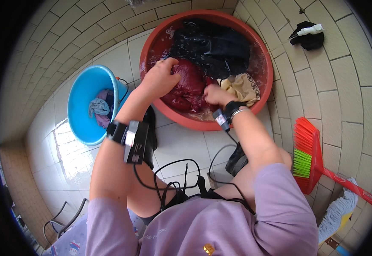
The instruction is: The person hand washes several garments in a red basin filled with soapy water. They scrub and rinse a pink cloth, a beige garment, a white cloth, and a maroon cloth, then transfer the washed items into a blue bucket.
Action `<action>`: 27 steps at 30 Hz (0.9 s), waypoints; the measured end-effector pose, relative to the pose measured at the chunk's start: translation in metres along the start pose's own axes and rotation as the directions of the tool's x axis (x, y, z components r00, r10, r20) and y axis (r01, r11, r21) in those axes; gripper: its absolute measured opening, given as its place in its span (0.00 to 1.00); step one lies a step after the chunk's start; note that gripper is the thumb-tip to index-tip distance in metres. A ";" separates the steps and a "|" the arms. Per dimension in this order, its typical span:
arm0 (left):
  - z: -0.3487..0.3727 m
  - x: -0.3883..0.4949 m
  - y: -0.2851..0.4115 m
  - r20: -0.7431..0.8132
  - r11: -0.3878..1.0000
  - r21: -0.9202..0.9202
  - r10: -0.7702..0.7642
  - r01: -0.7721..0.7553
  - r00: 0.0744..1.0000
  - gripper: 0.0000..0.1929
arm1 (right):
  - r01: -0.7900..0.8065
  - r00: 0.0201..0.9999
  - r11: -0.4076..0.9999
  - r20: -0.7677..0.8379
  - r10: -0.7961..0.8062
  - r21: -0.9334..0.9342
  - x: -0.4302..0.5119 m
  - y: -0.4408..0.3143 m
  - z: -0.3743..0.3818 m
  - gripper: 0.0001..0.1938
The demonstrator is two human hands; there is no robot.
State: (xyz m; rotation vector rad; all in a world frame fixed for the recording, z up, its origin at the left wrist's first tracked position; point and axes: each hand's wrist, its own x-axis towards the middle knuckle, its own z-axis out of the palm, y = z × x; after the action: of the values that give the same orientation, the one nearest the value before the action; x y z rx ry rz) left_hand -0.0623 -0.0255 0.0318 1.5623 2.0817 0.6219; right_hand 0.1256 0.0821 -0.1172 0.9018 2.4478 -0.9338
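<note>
In a round red plastic tub (186, 122) of water, a soaked dark red garment (190, 80) lies bunched up. My left hand (163, 76) holds its left side, thumb and fingers curled on the cloth. On its right side my right hand (217, 95), slightly blurred, is closed on a fold of the same garment; those fingertips are partly hidden. Behind them floats a black or dark navy garment (214, 44). A cream cloth with a dark patterned edge (243, 88) sits just right of my right hand, against the tub's rim.
Left of the tub, a blue bucket (77, 105) holds wet laundry (99, 107). A red broom (313, 160) and a mop head (339, 211) lean by the right tiled wall. A black cloth with a white bottle (312, 29) hangs there. Cables (173, 163) from my wrist devices loop over my lap.
</note>
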 end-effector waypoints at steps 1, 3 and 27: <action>0.006 0.003 -0.004 0.101 1.000 0.018 -0.004 0.002 0.995 0.23 | 0.068 0.996 0.998 -0.053 -0.068 -0.001 -0.006 -0.013 -0.035 0.14; 0.017 0.003 -0.011 0.219 0.992 0.119 -0.053 0.027 0.974 0.34 | 0.157 0.942 0.978 -0.318 -0.106 0.137 -0.033 -0.040 -0.099 0.13; -0.004 0.073 -0.055 -0.465 0.689 -0.721 -0.401 -0.074 0.789 0.14 | -0.122 0.935 0.966 -0.301 0.190 0.229 -0.106 0.068 -0.125 0.26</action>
State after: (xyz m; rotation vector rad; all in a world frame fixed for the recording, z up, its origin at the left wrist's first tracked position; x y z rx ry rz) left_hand -0.1248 0.0303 -0.0048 0.7289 1.9349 1.7860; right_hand 0.2353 0.1618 -0.0030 1.4004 2.5221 -1.0689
